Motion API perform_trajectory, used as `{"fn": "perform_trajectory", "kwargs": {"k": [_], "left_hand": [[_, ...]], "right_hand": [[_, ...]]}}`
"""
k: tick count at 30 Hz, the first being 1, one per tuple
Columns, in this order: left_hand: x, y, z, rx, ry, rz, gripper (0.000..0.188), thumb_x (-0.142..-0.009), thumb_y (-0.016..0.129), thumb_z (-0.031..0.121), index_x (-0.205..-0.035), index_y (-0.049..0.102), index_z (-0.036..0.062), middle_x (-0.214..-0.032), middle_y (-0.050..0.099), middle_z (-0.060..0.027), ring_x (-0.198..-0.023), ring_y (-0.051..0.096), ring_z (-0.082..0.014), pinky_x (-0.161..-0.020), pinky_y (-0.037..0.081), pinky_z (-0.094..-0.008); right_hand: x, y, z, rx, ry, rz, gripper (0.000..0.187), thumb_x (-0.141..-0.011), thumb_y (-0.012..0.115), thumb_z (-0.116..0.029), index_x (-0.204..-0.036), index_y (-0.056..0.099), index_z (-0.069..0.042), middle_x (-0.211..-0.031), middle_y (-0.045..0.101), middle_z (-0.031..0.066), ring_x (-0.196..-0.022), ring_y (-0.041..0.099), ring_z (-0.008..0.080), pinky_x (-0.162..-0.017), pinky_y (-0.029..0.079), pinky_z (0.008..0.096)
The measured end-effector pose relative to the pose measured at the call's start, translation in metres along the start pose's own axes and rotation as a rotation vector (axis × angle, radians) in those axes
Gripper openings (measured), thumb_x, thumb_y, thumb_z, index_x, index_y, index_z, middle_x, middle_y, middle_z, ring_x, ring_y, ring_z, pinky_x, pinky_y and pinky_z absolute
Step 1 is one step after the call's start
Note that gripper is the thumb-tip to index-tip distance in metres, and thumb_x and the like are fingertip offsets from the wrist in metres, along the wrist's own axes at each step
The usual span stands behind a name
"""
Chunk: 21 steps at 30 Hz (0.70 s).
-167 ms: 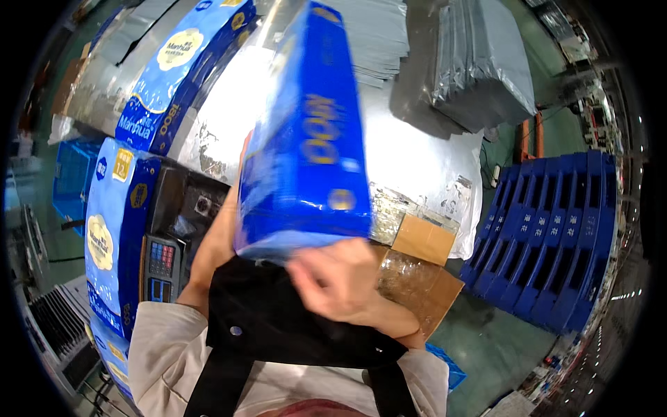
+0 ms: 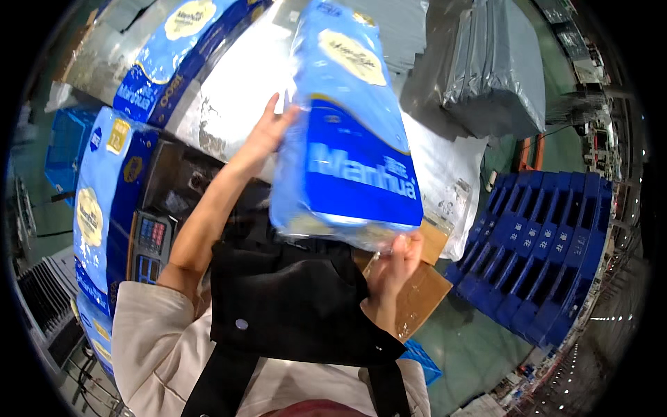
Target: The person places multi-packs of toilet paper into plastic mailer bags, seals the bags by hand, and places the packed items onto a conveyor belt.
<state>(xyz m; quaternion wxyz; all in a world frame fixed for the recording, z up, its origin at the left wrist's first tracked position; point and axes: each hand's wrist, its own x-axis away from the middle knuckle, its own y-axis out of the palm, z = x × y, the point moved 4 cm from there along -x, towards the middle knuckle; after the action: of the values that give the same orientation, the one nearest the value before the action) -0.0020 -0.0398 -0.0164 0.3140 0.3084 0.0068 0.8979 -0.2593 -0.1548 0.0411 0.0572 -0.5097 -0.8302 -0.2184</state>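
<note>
blue tissue pack (image 2: 347,132) between both hands

Pack (image 2: 347,132) above apron (image 2: 292,306), crates (image 2: 542,257) right, keypad (image 2: 149,243) left, cardboard (image 2: 417,292) beneath

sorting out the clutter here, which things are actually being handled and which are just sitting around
In hand:
- large blue plastic-wrapped multipack
- left hand on its upper side
- right hand under its lower corner

Lying about:
- similar blue packs at left
- grey keypad scale
- brown cardboard box
- stacked blue pallets
- grey plastic bags
</note>
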Motion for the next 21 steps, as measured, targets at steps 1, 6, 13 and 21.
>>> {"fn": "perform_trajectory", "kwargs": {"k": [1, 6, 13, 21], "left_hand": [[0.004, 0.014, 0.000, -0.239, 0.090, 0.060, 0.090, -0.077, 0.060, 0.042, -0.135, 0.006, -0.0013, -0.110, 0.048, -0.0212, -0.099, 0.052, -0.0269, -0.086, 0.040, -0.0309], [0.053, 0.055, 0.010, 0.027, 0.377, -0.043, 0.090, -0.075, 0.065, 0.011, -0.137, -0.001, 0.0072, -0.121, 0.038, -0.0233, -0.099, 0.052, -0.0261, -0.079, 0.046, -0.0344], [0.043, 0.078, 0.022, 0.066, 0.428, -0.203, 0.093, -0.071, 0.069, 0.014, -0.136, 0.002, 0.0045, -0.119, 0.041, -0.0192, -0.111, 0.045, -0.0262, -0.091, 0.038, -0.0368], [0.045, 0.088, 0.037, -0.007, 0.506, -0.349, 0.041, -0.075, 0.063, 0.010, -0.114, 0.051, 0.0053, -0.121, 0.043, -0.0117, -0.114, 0.041, -0.0240, -0.094, 0.034, -0.0358]], "right_hand": [[0.000, -0.015, 0.012, -0.127, 0.026, 0.101, 0.022, -0.083, 0.052, -0.012, -0.101, 0.042, -0.004, -0.090, 0.054, 0.0070, -0.085, 0.050, 0.0115, -0.073, 0.042, 0.0267], [0.019, -0.059, 0.062, -0.213, 0.315, 0.261, 0.039, -0.084, 0.042, -0.034, -0.113, 0.046, -0.008, -0.113, 0.048, 0.0092, -0.102, 0.045, 0.0248, -0.080, 0.038, 0.0406], [0.025, -0.029, 0.069, -0.494, 0.420, 0.170, 0.045, -0.078, 0.045, -0.025, -0.115, 0.041, -0.001, -0.110, 0.049, 0.0129, -0.100, 0.048, 0.0279, -0.076, 0.042, 0.0397], [0.020, -0.010, 0.054, -0.406, 0.395, 0.197, 0.047, -0.073, 0.048, -0.025, -0.113, 0.044, -0.001, -0.108, 0.051, 0.0116, -0.098, 0.049, 0.0242, -0.083, 0.041, 0.0366]]}}
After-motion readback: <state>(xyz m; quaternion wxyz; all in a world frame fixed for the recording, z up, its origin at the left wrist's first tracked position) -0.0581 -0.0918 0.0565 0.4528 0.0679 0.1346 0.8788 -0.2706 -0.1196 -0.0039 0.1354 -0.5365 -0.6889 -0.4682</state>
